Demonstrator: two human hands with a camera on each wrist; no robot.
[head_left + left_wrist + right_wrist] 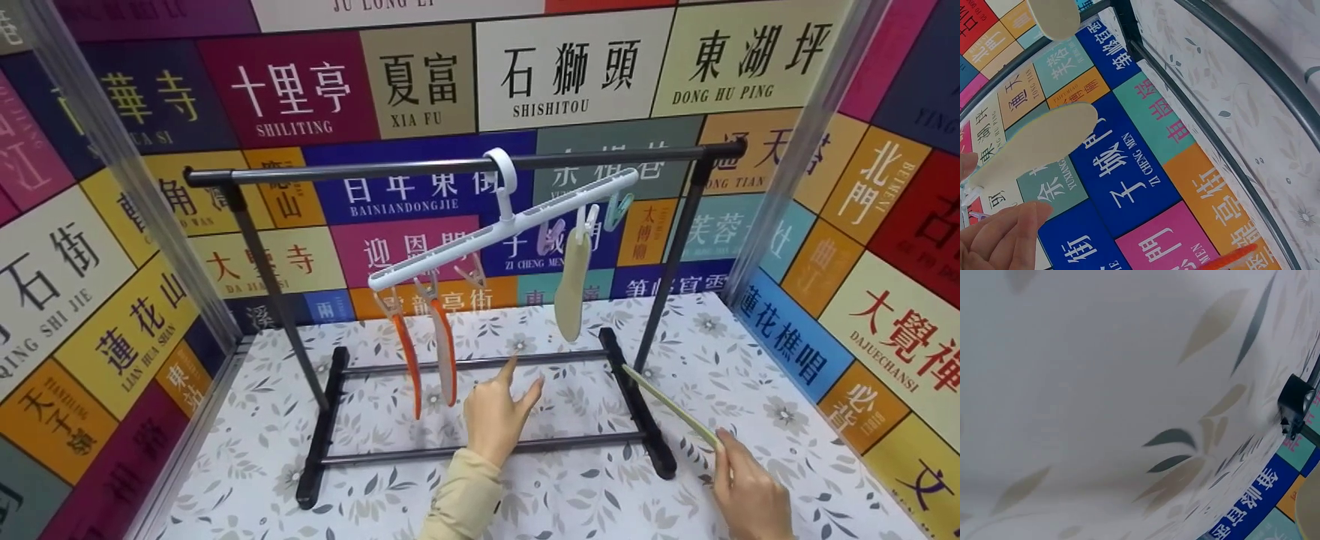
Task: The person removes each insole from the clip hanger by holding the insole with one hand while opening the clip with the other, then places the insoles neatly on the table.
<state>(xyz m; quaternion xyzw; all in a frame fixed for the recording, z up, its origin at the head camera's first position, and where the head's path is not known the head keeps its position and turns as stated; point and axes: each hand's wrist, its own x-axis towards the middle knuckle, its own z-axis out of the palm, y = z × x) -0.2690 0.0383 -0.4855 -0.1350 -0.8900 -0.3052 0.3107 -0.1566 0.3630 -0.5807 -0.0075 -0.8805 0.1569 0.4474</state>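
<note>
Cream insole (673,407) slants forward and leftward from the right hand (752,491), whose grip pinches its near end, while the left hand (496,420) (index finger and thumb spread) is apart from it.

The rack (375,169) is set on the tabletop (570,487), with the back wall (574,75) placed behind it, one side wall (67,285) to its left and another (900,300) to its right. Over the middle of the rack's top bar the hanger (450,250) is hooked, tilted, its lower end turned to the rack's left. Below the bar, toward the rack's left, two insoles (445,352) are hung side by side from the hanger; toward the rack's right a third insole (575,285) is hung. The left hand (496,420) is seen against the rack's lower bars, near their middle. At the rack's front right a fourth insole (675,409) is held in the right hand (754,487), its far end pointed toward the rack's right foot.
</note>
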